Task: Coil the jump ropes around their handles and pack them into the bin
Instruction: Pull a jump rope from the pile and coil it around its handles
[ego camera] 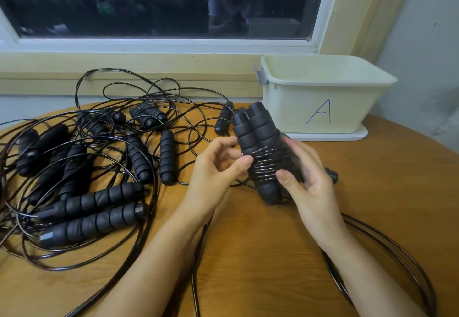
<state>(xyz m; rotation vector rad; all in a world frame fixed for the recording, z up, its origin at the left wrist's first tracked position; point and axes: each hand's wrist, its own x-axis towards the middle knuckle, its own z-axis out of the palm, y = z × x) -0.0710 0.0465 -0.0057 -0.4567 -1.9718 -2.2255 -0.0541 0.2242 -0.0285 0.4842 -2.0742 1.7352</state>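
Note:
A pair of black ribbed jump rope handles (258, 140) is held upright and side by side above the table, with thin black cord wound in many turns around their middle. My left hand (218, 167) grips the pair from the left, thumb pressed on the coils. My right hand (308, 180) holds it from the right, thumb on the lower coils. Loose cord (387, 249) trails from the bundle across the table at the lower right. The cream bin (320, 93) marked "A" stands behind, at the back right, and nothing shows inside it.
A tangle of several black jump ropes (84, 167) with their handles covers the left half of the round wooden table (273, 254). The bin sits on its white lid (347, 136). A window sill and wall run close behind.

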